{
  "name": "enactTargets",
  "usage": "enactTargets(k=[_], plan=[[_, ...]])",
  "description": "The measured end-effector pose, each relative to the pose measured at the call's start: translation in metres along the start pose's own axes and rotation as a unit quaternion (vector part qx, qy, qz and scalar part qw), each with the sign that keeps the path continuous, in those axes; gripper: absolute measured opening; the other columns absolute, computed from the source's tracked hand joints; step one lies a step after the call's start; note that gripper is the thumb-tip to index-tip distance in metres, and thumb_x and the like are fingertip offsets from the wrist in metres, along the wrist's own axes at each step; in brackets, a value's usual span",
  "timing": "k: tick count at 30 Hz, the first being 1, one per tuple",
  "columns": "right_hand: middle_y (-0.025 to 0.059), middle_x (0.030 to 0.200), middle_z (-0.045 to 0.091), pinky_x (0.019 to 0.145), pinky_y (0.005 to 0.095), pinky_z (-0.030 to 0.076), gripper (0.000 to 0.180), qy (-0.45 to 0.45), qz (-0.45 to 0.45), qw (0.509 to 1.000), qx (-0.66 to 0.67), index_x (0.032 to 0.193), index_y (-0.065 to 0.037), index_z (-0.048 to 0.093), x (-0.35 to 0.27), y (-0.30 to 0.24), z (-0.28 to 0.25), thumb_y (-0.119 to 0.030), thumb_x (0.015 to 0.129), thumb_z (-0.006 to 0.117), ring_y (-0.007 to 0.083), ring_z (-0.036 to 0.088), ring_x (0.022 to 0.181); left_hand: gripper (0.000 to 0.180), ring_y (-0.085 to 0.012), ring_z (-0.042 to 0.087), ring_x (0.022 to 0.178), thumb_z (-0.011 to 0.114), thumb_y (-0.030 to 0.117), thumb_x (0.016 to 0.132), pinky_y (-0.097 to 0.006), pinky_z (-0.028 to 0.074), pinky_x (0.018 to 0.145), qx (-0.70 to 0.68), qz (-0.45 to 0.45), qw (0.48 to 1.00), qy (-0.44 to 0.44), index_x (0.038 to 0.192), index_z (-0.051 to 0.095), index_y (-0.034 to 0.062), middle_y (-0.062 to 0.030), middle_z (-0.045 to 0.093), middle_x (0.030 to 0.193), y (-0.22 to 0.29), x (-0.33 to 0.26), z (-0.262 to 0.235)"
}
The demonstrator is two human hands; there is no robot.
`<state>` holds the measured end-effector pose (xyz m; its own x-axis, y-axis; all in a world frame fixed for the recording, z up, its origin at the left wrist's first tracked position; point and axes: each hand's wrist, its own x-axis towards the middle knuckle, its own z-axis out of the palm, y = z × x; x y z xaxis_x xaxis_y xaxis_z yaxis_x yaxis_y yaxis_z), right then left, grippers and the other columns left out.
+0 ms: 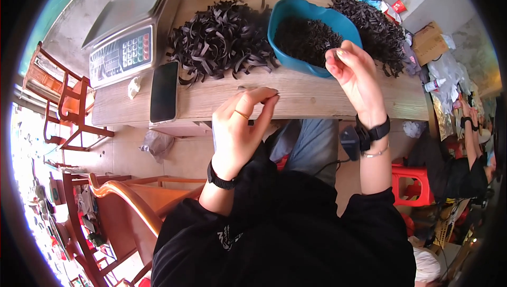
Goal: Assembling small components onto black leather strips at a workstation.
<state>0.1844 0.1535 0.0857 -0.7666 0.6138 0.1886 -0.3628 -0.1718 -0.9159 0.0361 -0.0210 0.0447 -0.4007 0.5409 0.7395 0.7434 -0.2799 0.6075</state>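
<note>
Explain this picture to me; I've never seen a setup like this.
No machine here: these are a person's left hand and right hand, seen from a wide camera on their head, looking down; its lens bends straight edges. On the wooden table are a phone, a scale with a keypad, a heap of dark strips, and a blue basin of dark pieces, with another dark heap beside it. Both hands look half-closed; whether they pinch something small, I can't tell.

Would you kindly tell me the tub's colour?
The tub is teal blue, clearest in the head view.
</note>
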Motion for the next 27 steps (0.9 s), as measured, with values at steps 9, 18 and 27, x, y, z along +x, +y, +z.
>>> enactTargets(k=[9, 18, 27], plan=[[0.0132, 0.09, 0.061, 0.071, 0.0281, 0.054, 0.029, -0.013, -0.08, 0.996, -0.034, 0.098, 0.007, 0.055, -0.076, 0.015, 0.06, 0.007, 0.073, 0.07, 0.0177, 0.062, 0.08, 0.024, -0.02, 0.064, 0.068, 0.075, 0.005, 0.064, -0.039, 0.054, 0.072, -0.014, 0.19, 0.981, -0.024, 0.083, 0.061, 0.0028, -0.0069, 0.065, 0.074, 0.028, 0.005, -0.019], [0.0135, 0.087, 0.062, 0.061, 0.023, 0.051, 0.026, -0.047, -0.136, 0.976, -0.163, 0.094, 0.008, 0.058, -0.082, 0.017, 0.072, 0.009, 0.072, 0.071, 0.0135, 0.061, 0.07, 0.027, -0.0163, 0.062, 0.072, 0.066, 0.014, 0.061, -0.033, 0.054, 0.072, 0.036, 0.268, 0.963, -0.002, 0.088, 0.066, 0.0091, -0.0016, 0.064, 0.08, 0.026, 0.001, -0.018], [0.0124, 0.086, 0.062, 0.059, 0.0219, 0.05, 0.027, -0.023, -0.18, 0.96, -0.214, 0.094, 0.007, 0.057, -0.083, 0.021, 0.077, 0.008, 0.072, 0.072, 0.0114, 0.061, 0.068, 0.024, -0.0178, 0.062, 0.066, 0.069, 0.014, 0.061, -0.035, 0.056, 0.068, 0.031, 0.228, 0.972, -0.036, 0.084, 0.068, 0.0055, -0.0056, 0.065, 0.077, 0.03, 0.0, -0.021]])
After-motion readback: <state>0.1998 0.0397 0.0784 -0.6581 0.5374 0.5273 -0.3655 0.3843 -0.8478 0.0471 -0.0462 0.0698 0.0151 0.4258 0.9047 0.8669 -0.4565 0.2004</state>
